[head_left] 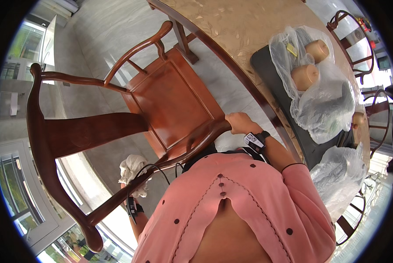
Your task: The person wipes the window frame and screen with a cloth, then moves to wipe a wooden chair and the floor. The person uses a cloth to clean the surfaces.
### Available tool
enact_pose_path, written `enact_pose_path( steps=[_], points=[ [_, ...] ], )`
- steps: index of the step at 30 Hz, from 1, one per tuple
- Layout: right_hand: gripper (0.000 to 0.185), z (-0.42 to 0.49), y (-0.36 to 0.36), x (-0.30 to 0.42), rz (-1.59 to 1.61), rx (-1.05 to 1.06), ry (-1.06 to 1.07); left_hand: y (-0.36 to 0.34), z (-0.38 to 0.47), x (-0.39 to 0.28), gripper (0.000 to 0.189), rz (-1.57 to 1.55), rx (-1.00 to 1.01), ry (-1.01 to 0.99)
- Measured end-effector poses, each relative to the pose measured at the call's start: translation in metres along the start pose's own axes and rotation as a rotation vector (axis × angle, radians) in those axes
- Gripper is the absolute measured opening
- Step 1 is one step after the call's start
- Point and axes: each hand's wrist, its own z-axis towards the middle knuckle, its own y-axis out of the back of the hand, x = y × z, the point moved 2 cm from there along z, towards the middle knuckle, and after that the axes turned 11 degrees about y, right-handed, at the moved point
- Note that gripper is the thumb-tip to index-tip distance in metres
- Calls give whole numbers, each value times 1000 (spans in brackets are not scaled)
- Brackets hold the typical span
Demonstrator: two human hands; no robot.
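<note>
A reddish-brown wooden armchair (175,102) with a panelled seat and a curved backrest splat (94,133) stands before me, its back towards the left of the view. My right hand (243,123) grips the front end of the near armrest (201,139). Against the rear part of that same rail, my left hand (123,186) holds a crumpled whitish cloth (133,169). The cloth wraps partly around the rail and hides most of the left hand's fingers. Both wrists carry strapped devices, and a thin black cable crosses the rail beside the cloth.
A wooden-edged table (229,19) with a patterned top curves along the right. On it lie a black board-like object (265,69), a clear plastic bag (328,105) around tan rounded objects (305,77), and another plastic bag (339,177). More chairs (356,60) stand beyond; glazed doors (22,184) are at left.
</note>
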Motion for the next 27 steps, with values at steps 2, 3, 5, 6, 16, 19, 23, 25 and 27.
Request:
enact_pose_path(
  steps=[2,3,5,6,16,19,23,25,27],
  points=[
    [31,-2,-1,2,-15,5,-5,-4,1,-2,41,-3,-9,-8],
    [30,-3,0,2,10,21,2,-6,1,-1,41,-5,-11,-12],
    [29,-5,3,2,23,17,15,-8,0,1,41,-13,-12,-13],
    [28,-6,6,1,29,4,19,-9,0,2,41,-24,-15,-17],
    [27,-15,21,-12,28,20,40,-3,-22,26,41,-87,-66,-8],
    [27,-20,24,-12,8,20,62,-4,-25,29,41,-103,-67,-13],
    [28,-27,29,-15,-5,58,63,-6,-30,29,41,-100,-72,-22],
    [29,-29,32,-18,-9,43,97,-7,-31,31,41,-95,-74,-24],
    [29,-30,34,-21,-6,35,117,-10,-32,34,41,-98,-68,-21]
  ],
)
